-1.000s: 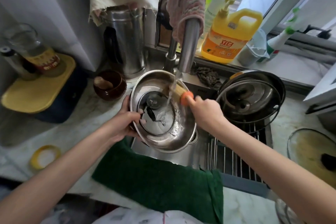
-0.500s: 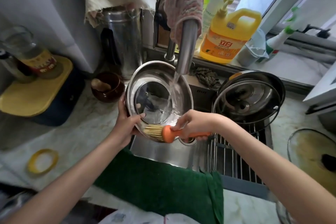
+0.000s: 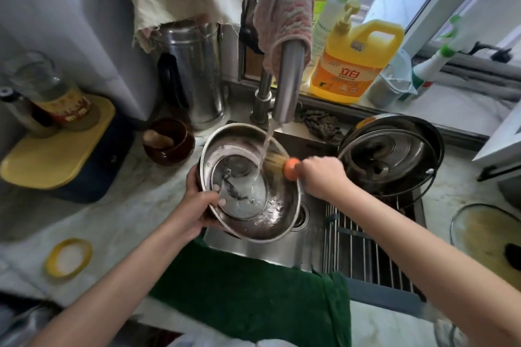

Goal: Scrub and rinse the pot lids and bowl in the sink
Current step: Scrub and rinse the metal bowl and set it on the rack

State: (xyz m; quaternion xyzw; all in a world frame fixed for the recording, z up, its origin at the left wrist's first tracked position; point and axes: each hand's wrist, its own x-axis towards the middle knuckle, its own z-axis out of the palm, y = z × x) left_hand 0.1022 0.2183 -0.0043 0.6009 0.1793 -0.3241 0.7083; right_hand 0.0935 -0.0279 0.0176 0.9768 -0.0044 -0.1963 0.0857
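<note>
A steel bowl (image 3: 277,213) is held tilted over the sink (image 3: 262,252) under the running tap (image 3: 287,82). My left hand (image 3: 197,205) grips its left rim, thumb inside. Water pools in the bowl's bottom. My right hand (image 3: 321,175) grips an orange-handled bristle brush (image 3: 290,168), its bristles at the bowl's upper right rim in the water stream. Two pot lids (image 3: 394,155) lie stacked in a dark pot on the drain rack to the right.
A green towel (image 3: 253,298) drapes the sink's front edge. Wire rack (image 3: 366,251) covers the sink's right half. Yellow detergent jug (image 3: 355,62) on the sill, steel kettle (image 3: 194,76) and brown cup (image 3: 169,141) behind left, glass lid (image 3: 485,234) at far right.
My right hand has carried the brush from the bowl's lower front rim up to its upper right rim, into the water stream. The bowl has tilted a little.
</note>
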